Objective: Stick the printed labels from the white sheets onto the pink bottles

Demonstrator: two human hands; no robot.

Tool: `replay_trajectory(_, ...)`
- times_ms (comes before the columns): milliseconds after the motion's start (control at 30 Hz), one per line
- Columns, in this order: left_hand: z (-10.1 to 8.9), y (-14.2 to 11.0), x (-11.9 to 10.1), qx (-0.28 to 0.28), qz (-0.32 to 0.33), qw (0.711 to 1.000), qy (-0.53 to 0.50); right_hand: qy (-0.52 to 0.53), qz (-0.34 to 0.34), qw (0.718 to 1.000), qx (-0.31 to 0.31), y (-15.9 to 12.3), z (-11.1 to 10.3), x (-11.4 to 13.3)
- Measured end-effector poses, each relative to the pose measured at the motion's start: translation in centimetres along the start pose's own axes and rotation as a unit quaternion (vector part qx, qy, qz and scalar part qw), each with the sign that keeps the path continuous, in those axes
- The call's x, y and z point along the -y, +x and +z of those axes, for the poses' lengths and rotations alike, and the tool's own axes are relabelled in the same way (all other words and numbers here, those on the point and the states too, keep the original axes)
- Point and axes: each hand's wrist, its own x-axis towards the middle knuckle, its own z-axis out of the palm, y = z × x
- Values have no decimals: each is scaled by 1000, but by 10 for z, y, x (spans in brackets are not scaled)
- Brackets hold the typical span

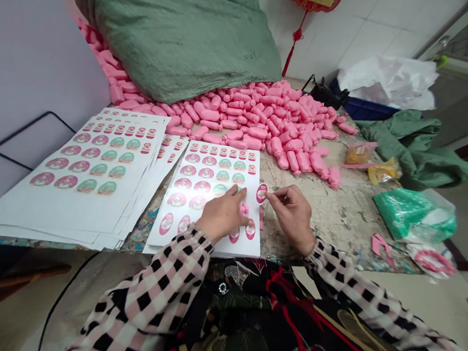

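My left hand (223, 214) lies over a white sheet of printed stickers (200, 167), its fingertips resting on the paper. The end of a small pink plastic piece (243, 209) pokes out between its thumb and fingers; the rest is hidden under the hand. An oval pink sticker (262, 194) is pinched between the thumb and finger of my right hand (292, 214), just beyond the sheet's right edge. Round-topped pink and green stickers fill rows on the sheet, with upright ovals along its near side.
More sticker sheets (85, 210) are stacked to the left. Many pink bottle-shaped pieces (253, 116) spill from a green sack (189, 37) at the back. On the right are a green plastic package (413, 214), a yellow packet (384, 170) and a green cloth (411, 143).
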Motion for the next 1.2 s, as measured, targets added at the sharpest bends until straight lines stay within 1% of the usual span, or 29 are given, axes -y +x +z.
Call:
replay_trajectory(67,-1,-5,5,-38,4,993,-109,37,19,999,11,3,-3,2)
replay_trajectory(100,-2,-9,6,-61,-3,980,-187,61,35,997,25,3,-5,4)
replay_trajectory(133,-3,-12,6,-78,-19,957,-280,89,54,994,40,3,-5,7)
replay_trajectory(167,-4,-15,5,-83,-40,919,-383,117,74,989,57,2,-5,11)
replay_trajectory(200,-5,-18,3,-75,-62,869,-486,145,93,982,74,1,-5,16)
replay_trajectory(267,-5,-21,-2,-34,-94,749,-655,195,115,969,103,-2,-4,28)
replay_trajectory(300,-4,-22,-4,-10,-100,697,-710,212,119,963,114,-3,-3,34)
replay_trajectory(333,-3,-22,-6,9,-100,660,-744,224,118,960,122,-4,-3,40)
replay_trajectory(367,-2,-22,-7,24,-99,637,-764,232,114,957,129,-4,-2,45)
replay_trajectory(400,-1,-21,-8,33,-98,625,-774,237,111,956,135,-5,-2,49)
replay_trajectory(467,1,-21,-10,39,-101,616,-781,242,112,952,148,-6,-2,55)
replay_trajectory(533,2,-21,-11,30,-113,610,-784,248,116,948,163,-7,-2,58)
replay_trajectory(633,2,-22,-14,19,-126,607,-785,238,106,950,172,-10,0,55)
replay_trajectory(767,2,-22,-16,6,-110,601,-792,239,107,947,188,-13,4,49)
replay_trajectory(967,2,-22,-17,7,-106,613,-783,257,111,937,208,-16,8,48)
replay_trajectory(1200,1,-23,-18,1,-111,623,-774,243,111,942,206,-16,10,47)
